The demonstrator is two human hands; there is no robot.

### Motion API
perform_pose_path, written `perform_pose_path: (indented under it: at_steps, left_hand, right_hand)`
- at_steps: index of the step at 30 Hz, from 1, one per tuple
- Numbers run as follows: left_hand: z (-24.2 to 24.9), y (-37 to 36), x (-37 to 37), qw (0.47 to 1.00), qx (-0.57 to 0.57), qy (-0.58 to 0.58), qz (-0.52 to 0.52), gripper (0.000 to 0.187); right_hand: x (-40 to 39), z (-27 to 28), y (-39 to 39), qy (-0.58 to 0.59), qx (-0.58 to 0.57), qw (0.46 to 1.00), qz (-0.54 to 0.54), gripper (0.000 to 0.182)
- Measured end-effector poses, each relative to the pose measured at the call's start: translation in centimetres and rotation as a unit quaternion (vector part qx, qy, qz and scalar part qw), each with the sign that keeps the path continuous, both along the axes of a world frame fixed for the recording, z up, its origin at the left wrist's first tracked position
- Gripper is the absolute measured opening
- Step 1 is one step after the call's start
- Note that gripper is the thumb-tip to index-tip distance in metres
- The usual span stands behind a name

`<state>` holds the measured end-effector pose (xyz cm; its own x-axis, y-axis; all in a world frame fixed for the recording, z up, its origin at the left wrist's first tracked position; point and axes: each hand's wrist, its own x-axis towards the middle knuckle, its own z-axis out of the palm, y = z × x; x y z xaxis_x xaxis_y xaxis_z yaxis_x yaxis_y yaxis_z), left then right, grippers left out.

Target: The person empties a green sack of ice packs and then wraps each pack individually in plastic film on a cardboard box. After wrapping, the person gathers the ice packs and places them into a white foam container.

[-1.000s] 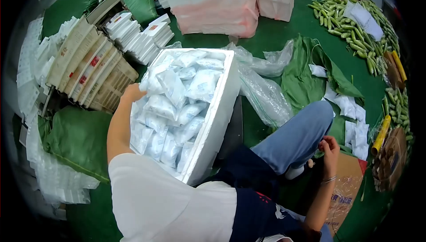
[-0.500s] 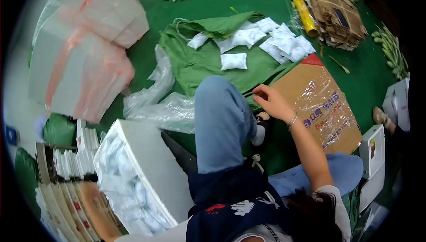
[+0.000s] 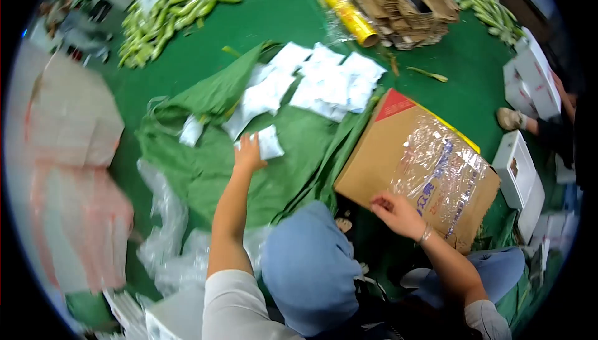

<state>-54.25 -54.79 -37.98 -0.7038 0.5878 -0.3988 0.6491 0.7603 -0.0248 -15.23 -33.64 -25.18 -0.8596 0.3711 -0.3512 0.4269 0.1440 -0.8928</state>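
My left hand (image 3: pixel 250 153) reaches forward over a green woven sack (image 3: pixel 205 184), its fingers on the left side of a small white packet (image 3: pixel 270 142). The hand covers part of that packet. More white packets (image 3: pixel 324 84) lie at the sack's far side, and a single packet (image 3: pixel 191 131) rests at its left. My right hand (image 3: pixel 398 214) hovers by the near edge of a cardboard box (image 3: pixel 374 153) with clear tape on it. Its fingers are loosely bent, slightly apart, with nothing visible in them.
Long green vegetables (image 3: pixel 180 13) lie in heaps at the back. A yellow roll (image 3: pixel 347 14) is beside stacked flat brown cardboard (image 3: pixel 398 6) with a phone on top. Wrapped white boxes (image 3: pixel 75 228) stand left, near clear plastic film (image 3: pixel 165 215). A person's shoe (image 3: pixel 511 118) and white foam boxes (image 3: pixel 517 168) are at right.
My left hand has gone from beside the foam box of packets at lower left to the lone packet on the sack. The view has shifted; my right hand stays by the cardboard box.
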Motion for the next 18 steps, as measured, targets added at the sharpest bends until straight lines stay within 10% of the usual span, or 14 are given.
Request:
perform_pose_path:
  at_steps: [2, 5, 9, 12, 18]
  left_hand:
    - [-3.1, 0.9, -0.8, 0.999, -0.040, 0.012, 0.012, 0.112]
    - [-7.0, -0.3, -2.3, 0.975, 0.174, 0.133, -0.050, 0.057]
    - [-6.0, 0.0, -5.2, 0.919, 0.295, -0.209, 0.159, 0.040]
    - [4.8, 3.8, -1.6, 0.895, 0.278, -0.272, 0.219, 0.036]
    - [25.7, 16.8, 14.4, 0.851, 0.361, -0.381, -0.016, 0.032]
  right_hand:
    - [1.2, 1.5, 1.2, -0.056, 0.017, 0.998, -0.013, 0.018]
    - [3.4, -0.6, 2.5, -0.030, 0.010, 0.999, -0.034, 0.019]
    - [3.3, 0.5, 3.4, 0.011, 0.024, 0.999, -0.037, 0.024]
    - [1.7, 2.2, 3.4, 0.043, 0.018, 0.999, -0.023, 0.035]
    - [-1.2, 9.1, 1.0, 0.155, 0.201, 0.950, -0.183, 0.098]
